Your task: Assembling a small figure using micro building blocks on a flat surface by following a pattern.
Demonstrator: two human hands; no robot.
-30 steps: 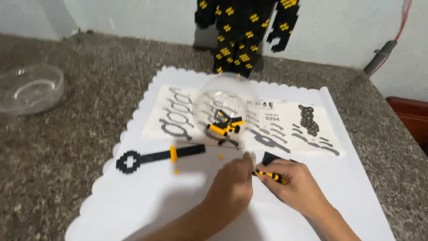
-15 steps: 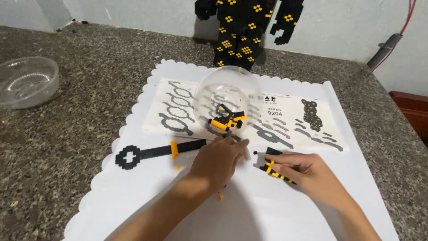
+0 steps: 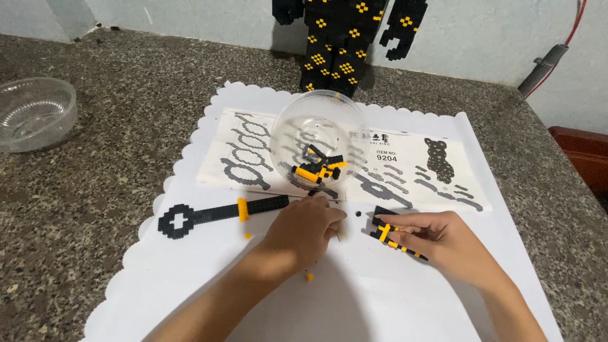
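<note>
The right hand (image 3: 443,244) lies on the white scalloped paper mat (image 3: 190,278), fingers stretched out flat and close together, pressing down on a small black-and-yellow brick strip (image 3: 394,237) that pokes out from under the fingertips near the middle of the mat. The left hand (image 3: 304,231) sits just beside it, curled loosely with its fingertips bunched downward on the mat; whether anything is pinched between them cannot be told from this angle. Just left of that hand lies a long black key-shaped brick piece (image 3: 221,212) with a yellow band, flat on the mat. A loose yellow stud (image 3: 309,277) rests close under the left wrist. Behind both hands, a clear plastic bowl (image 3: 320,142) stands on the printed instruction sheet (image 3: 418,168), with a few black and yellow bricks (image 3: 316,168) in it. Further back, a tall black brick figure (image 3: 345,44) dotted with yellow stands against the wall, and a second clear bowl (image 3: 31,114) sits well apart on the speckled stone counter (image 3: 114,126) at far left.
</note>
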